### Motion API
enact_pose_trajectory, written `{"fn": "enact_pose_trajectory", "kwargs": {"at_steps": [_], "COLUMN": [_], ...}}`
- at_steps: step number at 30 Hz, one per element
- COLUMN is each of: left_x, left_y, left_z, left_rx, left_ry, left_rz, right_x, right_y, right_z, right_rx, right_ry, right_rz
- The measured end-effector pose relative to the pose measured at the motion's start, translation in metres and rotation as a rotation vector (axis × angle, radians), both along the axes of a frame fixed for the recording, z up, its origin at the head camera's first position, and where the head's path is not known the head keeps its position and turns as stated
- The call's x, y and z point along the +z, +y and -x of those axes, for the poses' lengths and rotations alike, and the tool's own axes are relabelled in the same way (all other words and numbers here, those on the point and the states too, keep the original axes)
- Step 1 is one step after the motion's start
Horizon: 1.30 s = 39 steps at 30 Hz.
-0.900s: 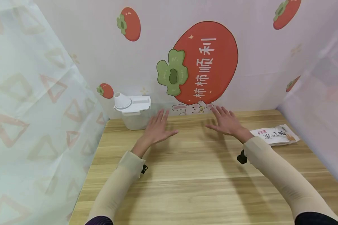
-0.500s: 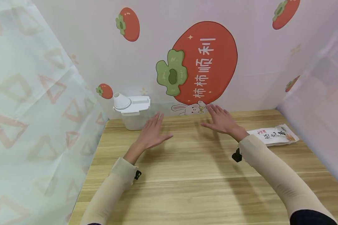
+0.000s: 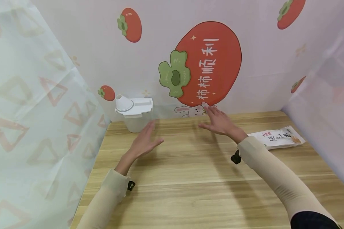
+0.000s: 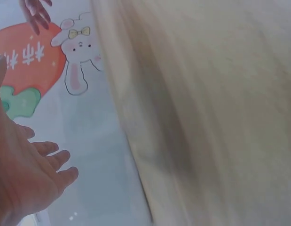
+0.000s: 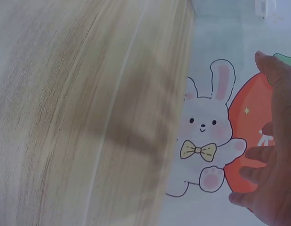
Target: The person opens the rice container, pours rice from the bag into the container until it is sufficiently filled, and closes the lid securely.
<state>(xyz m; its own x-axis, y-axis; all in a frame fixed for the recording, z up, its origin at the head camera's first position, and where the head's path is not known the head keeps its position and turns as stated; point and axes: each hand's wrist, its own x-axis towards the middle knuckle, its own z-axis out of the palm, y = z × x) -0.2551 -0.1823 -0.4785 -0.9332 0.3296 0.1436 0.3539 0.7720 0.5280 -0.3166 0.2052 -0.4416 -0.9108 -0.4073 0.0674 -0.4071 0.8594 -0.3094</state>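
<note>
My left hand (image 3: 141, 143) hovers over the table's left half, fingers extended and thumb spread, holding nothing. Just behind it stands a translucent plastic container (image 3: 136, 122) with a white lid (image 3: 141, 105) and a cone-shaped white spout or cup on top. My right hand (image 3: 218, 122) is over the back middle of the table, fingers fairly straight, also holding nothing. Right of that wrist lies a white printed packet (image 3: 278, 137), its left end partly behind the sleeve. In the left wrist view my left hand (image 4: 27, 174) shows relaxed, slightly bent fingers; the right wrist view shows my right hand (image 5: 272, 155) likewise.
The wood-grain table (image 3: 183, 203) meets a back wall sheet (image 3: 263, 63) printed with persimmons and a rabbit. Patterned sheets (image 3: 40, 127) enclose the left and right sides. Small black devices (image 3: 236, 157) are strapped under both wrists.
My left hand has drawn back toward the near left, away from the container's right side. My right hand has shifted left a little. The container and packet stay put.
</note>
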Motion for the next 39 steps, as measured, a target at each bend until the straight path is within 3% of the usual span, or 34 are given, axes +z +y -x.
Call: {"fn": "enact_pose_trajectory", "kwargs": {"at_steps": [5,17,28,35,39], "left_x": [-0.003,-0.017,-0.015,-0.013,-0.013], "left_y": [-0.016,-0.059,-0.097,-0.113,-0.12], "left_z": [-0.005,-0.011,-0.009,-0.008,-0.004], "left_rx": [0.045,0.103,0.162,0.255,0.279], "left_ry": [-0.065,-0.055,-0.106,-0.183,-0.218], "left_rz": [-0.041,-0.07,-0.121,-0.139,-0.195], "right_x": [0.002,0.006,0.004,0.003,0.001], "right_y": [-0.007,-0.025,-0.041,-0.052,-0.059], "right_z": [0.001,0.008,0.008,0.011,0.014], "right_rx": [0.015,0.056,0.082,0.114,0.144], "right_ry": [0.001,-0.032,-0.064,-0.071,-0.052], "right_rz": [0.012,0.055,0.106,0.136,0.195]}}
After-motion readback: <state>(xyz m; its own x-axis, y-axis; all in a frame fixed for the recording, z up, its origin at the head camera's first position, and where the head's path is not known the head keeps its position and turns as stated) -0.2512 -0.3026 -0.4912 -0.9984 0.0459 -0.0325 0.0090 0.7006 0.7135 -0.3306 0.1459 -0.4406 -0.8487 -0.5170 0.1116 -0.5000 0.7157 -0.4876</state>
